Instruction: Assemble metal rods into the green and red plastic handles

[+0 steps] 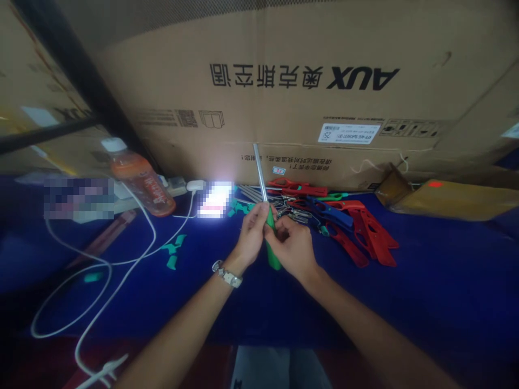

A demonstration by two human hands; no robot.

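Observation:
In the middle of the head view, a long-necked lighter (273,258) with a green handle and a silver metal tube points up and away. My left hand (251,235) pinches it where the tube meets the handle, with the thumb along the front. From the other side, my right hand (294,246) is closed on the upper part of the green handle. Its fingers partly hide the handle. Just behind my hands lies a heap of red lighter bodies (368,232), a blue one (332,213) and several loose metal tubes (251,193).
Small teal plastic pieces (173,251) are scattered on the blue table cover (438,281). At the left are an orange drink bottle (141,181), a looping white cable (109,265) and a glowing screen (216,199). A large cardboard box (284,32) stands behind; a yellowish package (458,200) lies right.

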